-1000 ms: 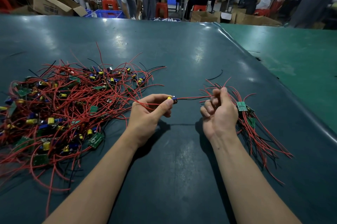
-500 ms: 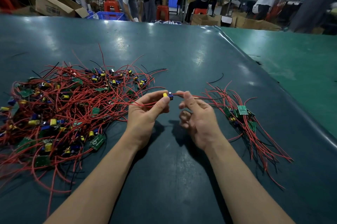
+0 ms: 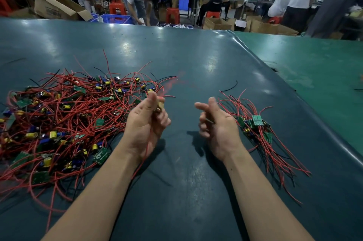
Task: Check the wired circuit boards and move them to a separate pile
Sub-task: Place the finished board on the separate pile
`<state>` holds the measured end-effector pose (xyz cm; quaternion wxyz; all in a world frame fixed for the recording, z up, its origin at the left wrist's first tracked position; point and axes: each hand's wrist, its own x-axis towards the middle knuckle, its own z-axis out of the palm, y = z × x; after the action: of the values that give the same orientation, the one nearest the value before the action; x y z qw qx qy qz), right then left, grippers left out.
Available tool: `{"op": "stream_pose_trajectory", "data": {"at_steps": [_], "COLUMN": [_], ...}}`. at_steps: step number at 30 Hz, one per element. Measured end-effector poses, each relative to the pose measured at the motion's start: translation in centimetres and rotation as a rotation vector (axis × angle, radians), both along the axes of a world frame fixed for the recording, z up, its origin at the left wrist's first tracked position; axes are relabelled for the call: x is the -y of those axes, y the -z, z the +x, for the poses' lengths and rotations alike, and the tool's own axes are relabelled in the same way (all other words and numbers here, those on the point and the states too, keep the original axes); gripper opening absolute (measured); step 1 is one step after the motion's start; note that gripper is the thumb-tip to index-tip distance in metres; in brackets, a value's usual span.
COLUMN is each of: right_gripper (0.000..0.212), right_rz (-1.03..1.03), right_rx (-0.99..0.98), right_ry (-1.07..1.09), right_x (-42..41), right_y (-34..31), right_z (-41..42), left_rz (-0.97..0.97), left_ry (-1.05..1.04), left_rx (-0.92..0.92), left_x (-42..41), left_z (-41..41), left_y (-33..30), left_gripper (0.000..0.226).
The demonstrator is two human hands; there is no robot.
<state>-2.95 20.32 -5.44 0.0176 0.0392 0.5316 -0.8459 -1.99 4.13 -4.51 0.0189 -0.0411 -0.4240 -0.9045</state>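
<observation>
Nearest the camera, two bare forearms are being stretched forward over the dark green surface. A single wired board is being pinched in the left hand, the thumb raised and the fingers curled round it; the piece is blurred, so its face cannot be read. One red wire is being trailed from that hand down past the wrist toward the camera, so the long axis of the held piece is running roughly near to far.

The right hand is being held apart from the left, palm turned inward, fingers loosely curled and nothing being gripped.

Just beyond and to the right of the right hand, the small checked pile is lying on the surface, its wires fanned toward the near right. The coming move is probably being decided by this: the pile is lying rightward of the held board, across the gap between the hands, and the right hand is the nearer one to it.

To the left, the large unchecked heap is being left well apart from the small pile.

Compared with half a second ago, the hands are no longer being held together on the board; the right has been drawn away and the board has been lifted and turned upward in the left.
</observation>
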Motion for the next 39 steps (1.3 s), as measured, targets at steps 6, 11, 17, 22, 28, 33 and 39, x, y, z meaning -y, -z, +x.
{"op": "stream_pose_trajectory", "data": {"at_steps": [6, 11, 17, 22, 28, 33, 39], "right_gripper": [0.029, 0.024, 0.022, 0.018, 0.015, 0.025, 0.032], "right_rz": [0.125, 0.159, 0.133, 0.167, 0.059, 0.076, 0.123], "right_rx": [-0.072, -0.081, -0.073, -0.068, -0.047, -0.032, -0.104], "right_ry": [-0.266, -0.198, -0.097, -0.107, 0.001, -0.009, 0.158], "right_x": [1.0, 0.5, 0.9, 1.4, 1.1, 1.1, 1.5], "right_y": [0.4, 0.3, 0.3, 0.6, 0.7, 0.6, 1.0], "right_z": [0.7, 0.5, 0.5, 0.6, 0.0, 0.0, -0.2], "left_rz": [-0.556, -0.554, -0.578, -0.547, -0.558, -0.569, -0.580], "left_ry": [0.046, 0.120, 0.203, 0.229, 0.203, 0.244, 0.266], "left_rx": [-0.059, -0.039, -0.024, -0.043, -0.056, -0.092, -0.098], "left_x": [-1.4, -1.2, -0.9, -1.0, -0.9, -0.9, -0.6], "left_z": [0.7, 0.6, 0.4, 0.6, 0.4, 0.5, 0.6], "left_y": [1.3, 1.5, 1.5, 1.6, 1.6, 1.6, 1.6], "left_gripper": [0.030, 0.027, 0.037, 0.019, 0.017, 0.018, 0.014]}}
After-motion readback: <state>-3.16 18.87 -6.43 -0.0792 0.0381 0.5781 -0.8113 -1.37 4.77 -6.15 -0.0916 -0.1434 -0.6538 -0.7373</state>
